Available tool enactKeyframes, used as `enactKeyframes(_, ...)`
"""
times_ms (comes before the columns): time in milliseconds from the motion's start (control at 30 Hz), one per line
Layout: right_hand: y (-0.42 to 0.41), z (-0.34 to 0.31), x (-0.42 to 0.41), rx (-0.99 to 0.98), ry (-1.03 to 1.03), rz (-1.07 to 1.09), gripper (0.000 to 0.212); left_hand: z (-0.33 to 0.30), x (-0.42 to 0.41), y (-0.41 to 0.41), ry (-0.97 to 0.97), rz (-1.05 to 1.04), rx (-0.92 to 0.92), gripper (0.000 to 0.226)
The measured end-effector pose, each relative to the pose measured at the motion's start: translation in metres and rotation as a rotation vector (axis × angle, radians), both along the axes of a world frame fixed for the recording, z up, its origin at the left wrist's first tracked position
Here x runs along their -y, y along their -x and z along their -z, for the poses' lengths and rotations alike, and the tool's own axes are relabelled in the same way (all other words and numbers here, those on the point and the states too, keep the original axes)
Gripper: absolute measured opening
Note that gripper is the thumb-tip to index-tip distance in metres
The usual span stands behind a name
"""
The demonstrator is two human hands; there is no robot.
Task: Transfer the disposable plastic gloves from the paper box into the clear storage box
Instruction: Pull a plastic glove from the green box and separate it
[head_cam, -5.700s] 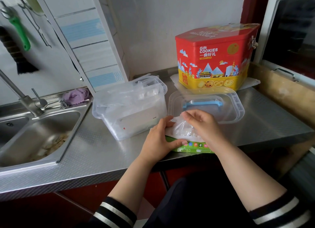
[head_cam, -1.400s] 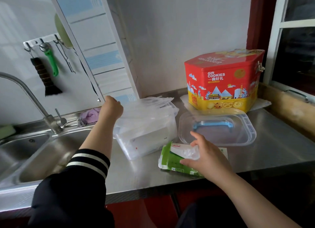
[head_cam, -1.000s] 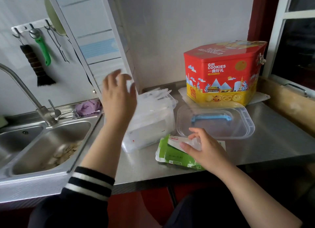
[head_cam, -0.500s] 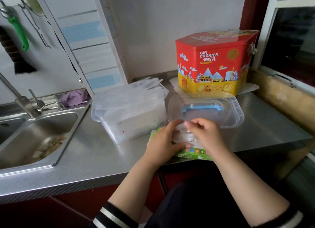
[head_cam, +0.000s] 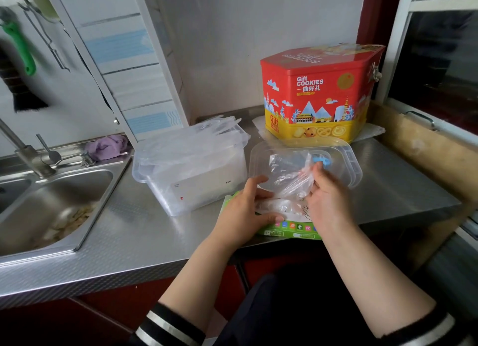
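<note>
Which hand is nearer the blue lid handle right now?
Right. The right hand pinches a glove just below the blue handle; the left hand holds the paper box, farther away.

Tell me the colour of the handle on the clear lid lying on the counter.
Light blue handle, partly hidden behind the glove, seen in the head view.
</note>
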State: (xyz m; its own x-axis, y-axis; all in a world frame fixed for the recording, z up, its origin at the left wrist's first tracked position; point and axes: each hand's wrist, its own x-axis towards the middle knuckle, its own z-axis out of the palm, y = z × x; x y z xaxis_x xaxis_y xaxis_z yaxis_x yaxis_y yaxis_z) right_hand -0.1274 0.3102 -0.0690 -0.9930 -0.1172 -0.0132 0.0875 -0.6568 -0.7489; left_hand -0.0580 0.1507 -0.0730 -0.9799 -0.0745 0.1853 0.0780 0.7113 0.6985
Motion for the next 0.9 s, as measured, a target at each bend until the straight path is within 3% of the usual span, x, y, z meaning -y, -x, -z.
enactKeyframes(167, -0.001, -0.003, -0.001, 0.042, 0.015, 0.022, 0.033, -0.005, -0.004, -0.001, 0.079, -0.013, -0.059, 0.079)
enactKeyframes(267, -0.002, -0.005, -0.003, -0.005, -0.025, -0.026, 0.047, -0.021, -0.017, -0.003, 0.147, -0.133, -0.258, 0.06)
enactKeyframes(333, -0.001, -0.005, -0.006, -0.024, -0.054, -0.073, 0.058, -0.036, -0.023, 0.001, 0.154, -0.143, -0.369, 0.06)
enactKeyframes(400, 0.0, -0.002, -0.007, -0.04, -0.065, -0.1, 0.06, -0.052, -0.027, 0.012, 0.376, -0.067, -0.445, 0.075)
enactKeyframes(467, 0.0, -0.001, -0.006, -0.045, -0.075, -0.094, 0.061, -0.066, -0.031, 0.029, 0.546, 0.065, -0.414, 0.08)
enactKeyframes(533, 0.001, -0.001, -0.004, -0.053, -0.083, -0.086, 0.065, -0.08, -0.035, 0.045, 0.545, 0.19, -0.253, 0.068)
enactKeyframes(600, 0.002, 0.0, -0.003, -0.046, -0.099, -0.082, 0.057, -0.09, -0.037, 0.055, 0.513, 0.281, -0.174, 0.04)
enactKeyframes(667, 0.004, 0.001, -0.001, -0.025, -0.122, -0.05, 0.043, -0.093, -0.034, 0.061, 0.483, 0.333, -0.214, 0.02)
enactKeyframes(833, 0.008, 0.0, 0.006, -0.016, -0.178, -0.022, 0.033, -0.087, -0.033, 0.06, 0.532, 0.456, -0.252, 0.037)
enactKeyframes(900, 0.007, -0.002, 0.007, -0.018, -0.236, -0.011, 0.029, -0.088, -0.036, 0.054, 0.567, 0.467, -0.355, 0.029)
